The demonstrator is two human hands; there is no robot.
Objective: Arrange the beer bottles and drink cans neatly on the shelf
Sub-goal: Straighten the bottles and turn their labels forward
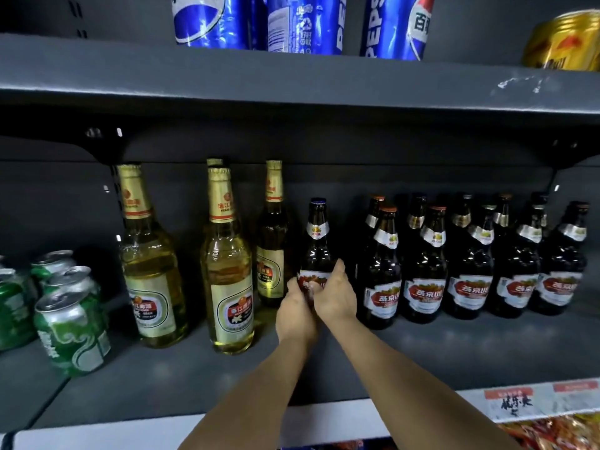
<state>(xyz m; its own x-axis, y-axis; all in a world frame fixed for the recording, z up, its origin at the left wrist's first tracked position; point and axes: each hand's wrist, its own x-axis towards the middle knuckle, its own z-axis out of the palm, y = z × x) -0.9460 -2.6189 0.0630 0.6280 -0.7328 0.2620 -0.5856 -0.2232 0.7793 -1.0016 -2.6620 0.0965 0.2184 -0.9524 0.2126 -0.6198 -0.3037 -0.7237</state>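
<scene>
A dark brown beer bottle (317,245) with a red label stands upright at the middle of the grey shelf (181,378). My left hand (296,311) grips its lower left side and my right hand (334,292) grips its right side, both over the label. To its right stand several matching dark bottles (428,264) in rows. Left of it are pale golden beer bottles (227,264), one (272,238) set further back. Green drink cans (73,323) cluster at the far left.
The upper shelf (292,82) hangs low over the bottle tops and carries blue Pepsi cans (302,24) and a gold can (565,43). A white price strip (535,401) runs along the shelf's front edge. Bare shelf lies in front of the bottles.
</scene>
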